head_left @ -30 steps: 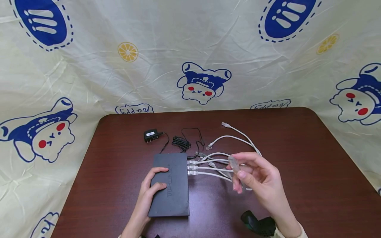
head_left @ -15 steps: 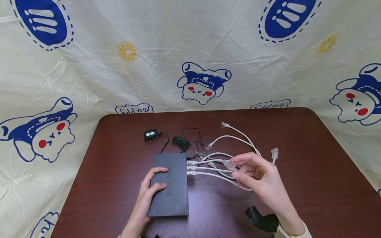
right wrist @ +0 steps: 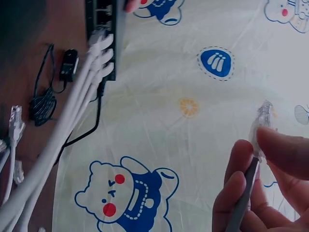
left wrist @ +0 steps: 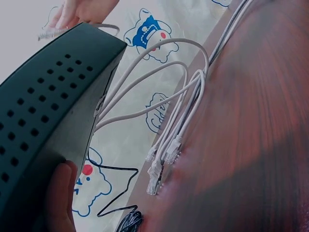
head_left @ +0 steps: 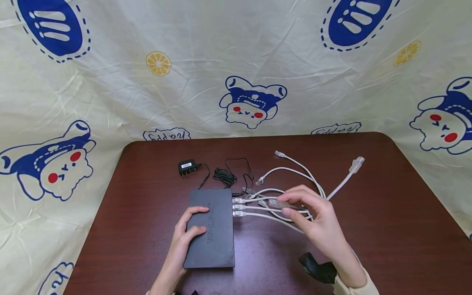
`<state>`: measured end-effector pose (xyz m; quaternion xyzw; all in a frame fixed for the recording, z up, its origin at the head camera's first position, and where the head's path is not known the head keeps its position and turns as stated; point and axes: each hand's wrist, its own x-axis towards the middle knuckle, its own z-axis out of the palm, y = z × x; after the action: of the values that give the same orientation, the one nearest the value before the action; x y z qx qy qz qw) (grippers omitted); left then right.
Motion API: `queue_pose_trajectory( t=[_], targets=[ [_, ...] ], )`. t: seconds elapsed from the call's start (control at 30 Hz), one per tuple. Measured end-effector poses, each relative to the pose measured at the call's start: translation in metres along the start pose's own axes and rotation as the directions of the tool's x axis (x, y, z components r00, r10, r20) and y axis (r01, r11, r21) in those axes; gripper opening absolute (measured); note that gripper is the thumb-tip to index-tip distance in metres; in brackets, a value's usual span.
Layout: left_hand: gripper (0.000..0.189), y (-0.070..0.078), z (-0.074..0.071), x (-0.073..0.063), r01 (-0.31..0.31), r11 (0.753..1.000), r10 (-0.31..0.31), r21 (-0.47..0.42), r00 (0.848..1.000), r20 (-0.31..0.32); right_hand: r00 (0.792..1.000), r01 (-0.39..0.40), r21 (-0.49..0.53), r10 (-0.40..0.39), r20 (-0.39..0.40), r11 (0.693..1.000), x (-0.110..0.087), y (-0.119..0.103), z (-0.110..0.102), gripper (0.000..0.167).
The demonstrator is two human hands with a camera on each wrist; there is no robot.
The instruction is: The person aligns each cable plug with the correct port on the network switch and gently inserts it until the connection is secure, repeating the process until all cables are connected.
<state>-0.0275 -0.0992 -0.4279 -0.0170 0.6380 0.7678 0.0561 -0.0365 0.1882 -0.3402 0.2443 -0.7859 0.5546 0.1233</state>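
My left hand [head_left: 186, 231] grips a black network switch [head_left: 215, 246] by its left side, fingers over the top face, and it is raised off the table. Three white network cables are plugged into its right side, their clear plugs [head_left: 239, 207] in a row. To the right of these, my right hand [head_left: 313, 211] pinches the clear plug [right wrist: 262, 121] of another network cable between thumb and fingers. That plug points left toward the switch, a short gap away, and overlaps the plugged-in cables in the head view.
Several loose white cable ends [head_left: 280, 154] lie behind the right hand; one end [head_left: 356, 164] sticks up at its right. A black power adapter [head_left: 187, 167] and its coiled cord [head_left: 224, 177] lie behind the switch on the brown table [head_left: 387, 229]. A printed cloth [head_left: 199, 94] hangs behind.
My right hand has moved left, bringing the pinched plug nearer the switch and turning it level. A loose cable end has swung up into view at the right. My left hand stays put.
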Motion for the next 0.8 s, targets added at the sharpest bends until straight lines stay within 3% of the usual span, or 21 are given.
queue_pose_trajectory(
  t=[0.17, 0.43, 0.8],
  targets=[
    [0.041, 0.0, 0.0, 0.0, -0.001, 1.0, 0.001, -0.004, 1.0, 0.002, 0.998, 0.067, -0.112, -0.066, 0.017, 0.991, -0.001, 0.008, 0.008, 0.036],
    [0.041, 0.002, 0.001, -0.001, 0.001, 1.0, -0.001, -0.014, 1.0, 0.003, 0.982, 0.187, -0.246, -0.186, 0.025, 0.951, -0.004, 0.017, 0.028, 0.041],
    [0.041, 0.004, 0.002, -0.001, -0.001, 1.0, 0.001, -0.029, 1.0, 0.009, 0.982, 0.19, -0.327, -0.186, 0.044, 0.926, -0.011, 0.026, 0.053, 0.045]
  ],
)
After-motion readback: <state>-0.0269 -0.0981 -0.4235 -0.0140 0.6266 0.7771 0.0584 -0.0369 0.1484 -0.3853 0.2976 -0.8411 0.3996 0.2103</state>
